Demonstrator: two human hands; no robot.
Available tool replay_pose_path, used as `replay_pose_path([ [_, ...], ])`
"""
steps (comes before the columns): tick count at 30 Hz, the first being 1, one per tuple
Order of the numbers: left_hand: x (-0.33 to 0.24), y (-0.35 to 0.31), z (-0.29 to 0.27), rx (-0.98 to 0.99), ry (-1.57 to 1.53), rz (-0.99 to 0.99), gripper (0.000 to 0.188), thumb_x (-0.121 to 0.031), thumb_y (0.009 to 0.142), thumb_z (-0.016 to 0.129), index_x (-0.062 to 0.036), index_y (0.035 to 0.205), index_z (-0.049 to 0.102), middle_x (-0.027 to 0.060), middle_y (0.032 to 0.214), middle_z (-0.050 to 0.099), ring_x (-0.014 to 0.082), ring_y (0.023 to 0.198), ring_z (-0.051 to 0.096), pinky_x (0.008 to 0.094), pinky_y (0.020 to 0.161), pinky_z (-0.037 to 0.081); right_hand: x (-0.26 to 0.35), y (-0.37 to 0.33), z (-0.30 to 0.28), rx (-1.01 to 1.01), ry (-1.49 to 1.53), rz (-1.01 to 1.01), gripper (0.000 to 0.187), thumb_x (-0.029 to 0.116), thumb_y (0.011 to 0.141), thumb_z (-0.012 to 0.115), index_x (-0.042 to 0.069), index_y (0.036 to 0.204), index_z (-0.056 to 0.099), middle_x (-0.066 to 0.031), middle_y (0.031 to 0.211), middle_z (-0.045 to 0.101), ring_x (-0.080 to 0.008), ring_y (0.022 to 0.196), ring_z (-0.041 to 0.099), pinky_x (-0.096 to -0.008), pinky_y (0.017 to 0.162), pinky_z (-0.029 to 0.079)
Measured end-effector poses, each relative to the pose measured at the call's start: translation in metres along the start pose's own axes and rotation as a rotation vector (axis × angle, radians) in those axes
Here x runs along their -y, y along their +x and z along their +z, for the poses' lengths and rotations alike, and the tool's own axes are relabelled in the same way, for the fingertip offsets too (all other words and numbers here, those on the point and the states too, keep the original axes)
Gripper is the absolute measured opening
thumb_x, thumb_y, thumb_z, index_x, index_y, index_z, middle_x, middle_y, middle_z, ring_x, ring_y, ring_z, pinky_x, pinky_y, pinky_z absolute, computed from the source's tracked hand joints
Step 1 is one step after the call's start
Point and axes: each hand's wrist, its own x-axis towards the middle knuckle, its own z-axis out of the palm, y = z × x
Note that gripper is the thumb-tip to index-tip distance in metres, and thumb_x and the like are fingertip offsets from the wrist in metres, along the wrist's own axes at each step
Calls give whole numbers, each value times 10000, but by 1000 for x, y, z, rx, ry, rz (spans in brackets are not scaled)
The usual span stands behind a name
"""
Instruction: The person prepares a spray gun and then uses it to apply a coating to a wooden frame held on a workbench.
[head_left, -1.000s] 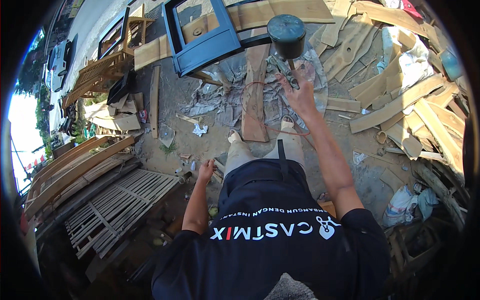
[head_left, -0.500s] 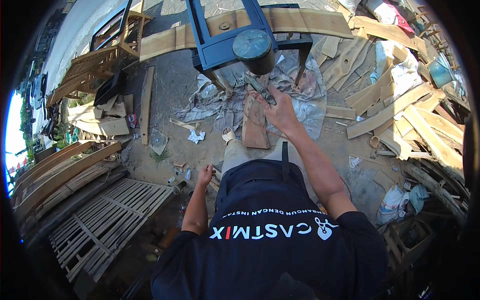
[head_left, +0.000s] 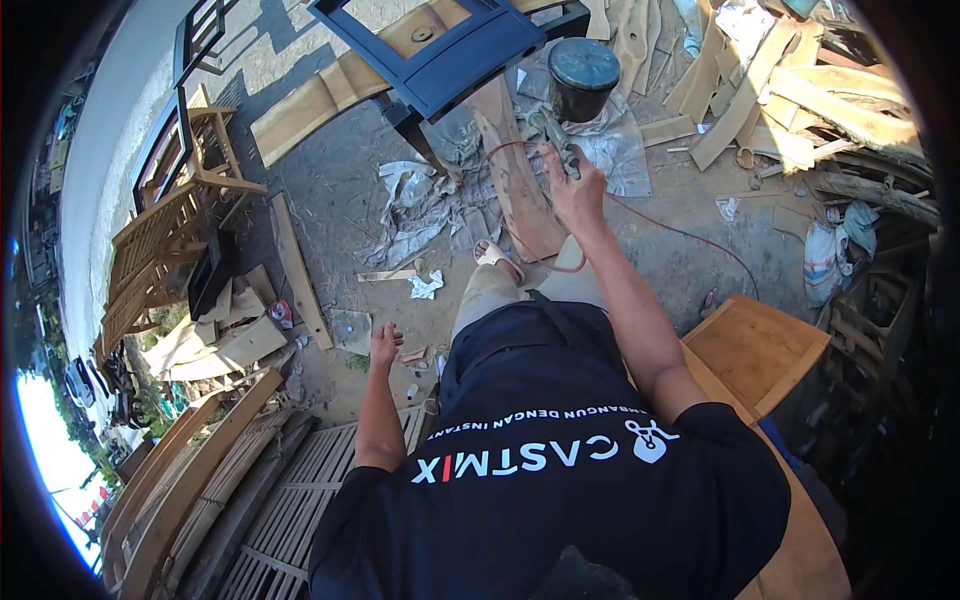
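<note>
My right hand (head_left: 580, 195) is closed around the grip of a spray gun (head_left: 555, 140), held out in front of me. The gun's large dark cup with a blue-green lid (head_left: 583, 78) stands just beyond the hand. A thin reddish hose (head_left: 690, 233) loops by the gun and trails along the ground to the right. My left hand (head_left: 385, 345) hangs low at my left side, fingers loosely bent and slightly apart, with nothing in it. Ahead, a dark blue painted wooden frame (head_left: 440, 75) lies on a plank (head_left: 310, 115) laid across dark supports.
Crumpled sheeting (head_left: 415, 210) and a long board (head_left: 515, 180) lie on the ground before my feet. Scrap timber (head_left: 780, 95) is heaped at the right. Slatted wooden furniture (head_left: 150, 250) stands left, above bamboo slats (head_left: 300, 500). A brown wooden chair (head_left: 755, 355) is close by my right elbow.
My view has turned to the right, and the brown chair has come into sight. The spray gun in my right hand has swung right, away from the blue frame. My left hand still hangs low.
</note>
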Motion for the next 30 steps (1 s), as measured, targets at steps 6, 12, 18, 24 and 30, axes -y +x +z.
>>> replay_pose_path([
  [6, -11, 0, -10, 81, 81, 29, 488, -435, 1048, 483, -32, 1267, 648, 140, 1004, 759, 196, 855, 737, 313, 635, 519, -8, 2, 7, -58, 112, 146, 460, 472, 991, 662, 16, 1013, 722, -69, 675, 663, -161, 628, 633, -361, 622, 501],
  [12, -23, -1, -7, 117, 105, 30, 480, -434, 1055, 480, -39, 1270, 650, 129, 1006, 760, 203, 867, 737, 331, 657, 524, 2, -39, 33, 140, 161, 98, 451, 461, 996, 658, 21, 1074, 715, -61, 703, 669, -146, 666, 633, -345, 650, 506],
  [18, -20, 10, -17, 124, 115, 29, 499, -458, 1049, 486, -45, 1277, 646, 138, 1016, 758, 207, 875, 737, 347, 689, 535, 17, -67, 49, 331, 220, 141, 353, 310, 988, 701, 7, 1169, 710, -192, 980, 753, -249, 895, 730, -370, 775, 542],
  [24, -29, 19, -14, 126, 154, 42, 478, -437, 1044, 512, -40, 1269, 652, 145, 1011, 755, 224, 865, 736, 365, 718, 551, 17, -45, 29, 118, 327, 65, 385, 343, 993, 690, -12, 1141, 706, -167, 888, 742, -226, 837, 719, -360, 731, 534],
  [30, -94, 36, 51, 212, 350, 323, 472, -412, 1022, 572, -14, 1263, 648, 174, 1037, 756, 269, 934, 744, 412, 810, 572, 3, 13, -39, -88, 66, -36, 457, 460, 1021, 617, 22, 1024, 746, -94, 738, 701, -189, 647, 640, -343, 639, 502],
])
